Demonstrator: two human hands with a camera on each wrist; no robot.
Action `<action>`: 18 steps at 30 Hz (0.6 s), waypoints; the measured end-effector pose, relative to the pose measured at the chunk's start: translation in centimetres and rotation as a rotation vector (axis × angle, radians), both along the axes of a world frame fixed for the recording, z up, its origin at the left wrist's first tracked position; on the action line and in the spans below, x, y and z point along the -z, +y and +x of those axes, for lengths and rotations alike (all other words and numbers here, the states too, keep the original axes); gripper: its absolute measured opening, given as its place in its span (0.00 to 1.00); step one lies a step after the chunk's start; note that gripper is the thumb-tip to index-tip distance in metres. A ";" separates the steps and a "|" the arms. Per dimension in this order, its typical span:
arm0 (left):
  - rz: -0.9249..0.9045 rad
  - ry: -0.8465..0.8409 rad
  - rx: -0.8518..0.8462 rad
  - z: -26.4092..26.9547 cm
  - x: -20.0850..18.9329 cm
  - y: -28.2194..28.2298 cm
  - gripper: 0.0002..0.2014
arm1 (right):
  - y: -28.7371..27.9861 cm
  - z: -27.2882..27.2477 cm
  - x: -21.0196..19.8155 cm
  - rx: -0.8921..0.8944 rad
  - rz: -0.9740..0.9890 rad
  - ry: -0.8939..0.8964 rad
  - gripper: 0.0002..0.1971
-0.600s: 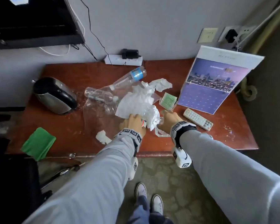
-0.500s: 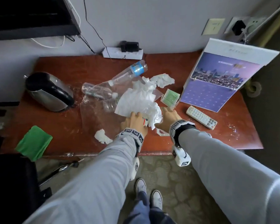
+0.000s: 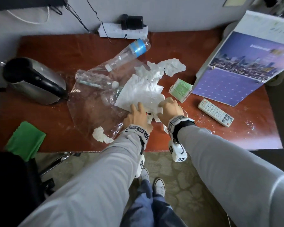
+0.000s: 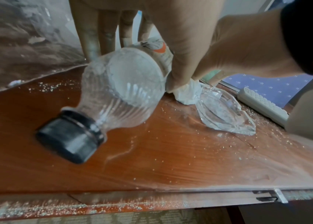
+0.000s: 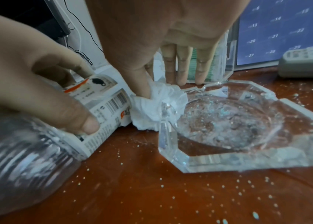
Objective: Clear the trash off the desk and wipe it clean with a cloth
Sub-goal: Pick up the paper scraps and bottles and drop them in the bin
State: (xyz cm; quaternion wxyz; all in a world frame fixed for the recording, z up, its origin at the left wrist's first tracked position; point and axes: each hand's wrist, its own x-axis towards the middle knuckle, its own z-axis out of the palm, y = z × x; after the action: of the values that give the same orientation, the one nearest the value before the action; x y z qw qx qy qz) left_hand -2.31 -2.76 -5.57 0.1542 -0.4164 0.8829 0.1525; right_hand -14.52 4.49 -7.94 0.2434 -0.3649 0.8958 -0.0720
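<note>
A heap of white tissues (image 3: 143, 90) lies mid-desk on a clear plastic sheet (image 3: 92, 112). My left hand (image 3: 135, 114) rests at its near edge and grips a clear bottle with a black cap (image 4: 121, 91), which lies on its side; the thumb sits on its label (image 5: 103, 106). Beside it my right hand (image 3: 168, 108) pinches a crumpled tissue wad (image 5: 157, 109) at the thumb, its other fingers pointing down at the desk. A glass ashtray (image 5: 237, 128) touches that wad. The green cloth (image 3: 25, 140) lies at the desk's front left corner.
A blue-labelled bottle (image 3: 129, 53), another clear bottle (image 3: 92, 77) and a small tissue wad (image 3: 100, 136) lie about. A kettle (image 3: 34, 81) stands left; a calendar (image 3: 243, 68), remote (image 3: 216, 112) and green box (image 3: 180, 87) right. A power strip (image 3: 121, 30) sits at the wall. Crumbs dot the desk (image 3: 56, 51).
Both hands have slid a little farther onto the tissue heap, and the wad between them sits lower. The head view has tilted down toward the desk.
</note>
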 end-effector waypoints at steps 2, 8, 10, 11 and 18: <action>0.044 -0.009 -0.020 -0.3 -0.2 -0.1 0.41 | -0.2 -0.1 0.1 -0.007 -0.011 -0.002 0.07; 0.117 0.023 -0.044 -0.9 -1.2 -0.7 0.41 | -0.5 -1.1 -0.7 -0.003 -0.078 -0.031 0.05; 0.114 0.037 -0.040 -1.1 -1.7 -0.9 0.42 | -0.5 -1.5 -1.3 0.021 -0.103 -0.045 0.05; 0.112 0.047 -0.038 -1.3 -2.0 -1.0 0.42 | -0.5 -1.8 -1.6 0.047 -0.120 -0.055 0.06; 0.136 0.110 -0.046 -1.6 -4.3 -1.9 0.40 | -0.8 -2.5 -5.6 0.177 -0.194 -0.093 0.05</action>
State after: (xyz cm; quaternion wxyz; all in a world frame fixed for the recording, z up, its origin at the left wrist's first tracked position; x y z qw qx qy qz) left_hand -3.89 -4.61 -1.29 0.1297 -0.4160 0.8680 0.2382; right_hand -17.04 3.69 -2.30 0.2410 -0.3026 0.9010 -0.1963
